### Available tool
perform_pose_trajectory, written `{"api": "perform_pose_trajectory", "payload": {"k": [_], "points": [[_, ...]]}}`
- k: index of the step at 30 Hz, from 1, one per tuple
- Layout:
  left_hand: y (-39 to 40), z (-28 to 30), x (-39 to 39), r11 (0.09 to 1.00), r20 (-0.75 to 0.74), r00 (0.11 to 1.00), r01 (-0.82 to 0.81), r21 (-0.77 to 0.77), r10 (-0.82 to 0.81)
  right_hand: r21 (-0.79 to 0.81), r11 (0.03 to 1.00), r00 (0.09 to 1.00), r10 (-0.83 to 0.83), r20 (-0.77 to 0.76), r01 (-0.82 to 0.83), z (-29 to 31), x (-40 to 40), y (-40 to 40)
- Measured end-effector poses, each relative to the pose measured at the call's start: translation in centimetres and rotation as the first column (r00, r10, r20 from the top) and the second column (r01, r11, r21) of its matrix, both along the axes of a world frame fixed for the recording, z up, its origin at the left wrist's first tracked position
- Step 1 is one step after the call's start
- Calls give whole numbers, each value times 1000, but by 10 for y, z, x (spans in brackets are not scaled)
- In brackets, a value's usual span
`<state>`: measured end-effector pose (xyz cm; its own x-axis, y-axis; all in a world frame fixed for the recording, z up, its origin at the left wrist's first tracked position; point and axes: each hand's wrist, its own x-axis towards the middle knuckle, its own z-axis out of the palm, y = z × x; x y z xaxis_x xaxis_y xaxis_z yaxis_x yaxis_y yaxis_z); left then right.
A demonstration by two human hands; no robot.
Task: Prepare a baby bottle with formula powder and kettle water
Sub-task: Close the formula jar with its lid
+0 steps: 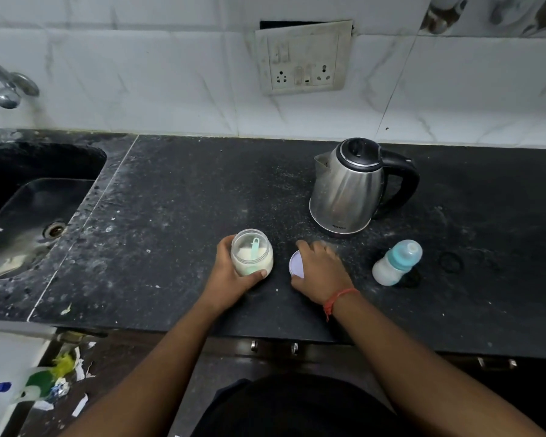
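Gripped in the left hand (230, 272), an open powder jar (252, 253) with a green scoop (254, 249) inside stands on the counter (171, 200). Right hand (320, 272) lies over the lid (296, 264); grasp undeterminable. Baby bottle (397, 262) stands right, kettle (349, 187) far right.

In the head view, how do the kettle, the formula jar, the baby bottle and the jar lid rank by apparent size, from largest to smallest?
1. Kettle, clearly largest.
2. Formula jar and baby bottle: they look about alike, so I do not rank them.
3. Jar lid, smallest, though the right hand covers part of it.
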<state>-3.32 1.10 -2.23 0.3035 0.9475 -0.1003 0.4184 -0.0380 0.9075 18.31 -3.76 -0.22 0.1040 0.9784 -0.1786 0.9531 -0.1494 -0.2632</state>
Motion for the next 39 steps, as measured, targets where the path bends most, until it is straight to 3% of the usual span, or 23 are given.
{"api": "perform_pose_trajectory", "payload": {"k": [4, 8, 12, 15, 20, 24, 27, 34, 39], "points": [[-1, 2, 7, 1000, 12, 1000, -26, 10, 26, 46, 995, 967, -78, -244, 92, 7, 7, -6], [-4, 6, 18, 998, 43, 998, -47, 51, 45, 112, 957, 854, -182, -487, 268, 16, 18, -12], [-10, 12, 36, 997, 69, 998, -12, 75, 7, 164, 902, 776, -237, -585, 399, 36, 34, -12], [-14, 19, 51, 994, 77, 996, 28, 106, -36, 248, 877, 753, -174, -634, 412, 51, 44, -16], [-25, 37, 79, 981, 89, 990, 91, 172, -108, 424, 883, 861, 48, -506, 200, 71, 54, -20], [-31, 45, 97, 975, 59, 987, 135, 173, -148, 376, 922, 896, 244, -371, -95, 82, 61, -22], [-33, 46, 104, 975, 51, 987, 142, 169, -152, 337, 917, 912, 309, -268, -212, 89, 70, -24], [-34, 47, 110, 978, 19, 986, 164, 132, -168, 256, 901, 882, 410, -234, -351, 93, 86, -22], [-40, 52, 115, 982, 26, 990, 131, 133, -135, 229, 948, 956, 259, -139, -223, 94, 81, -23]]}}
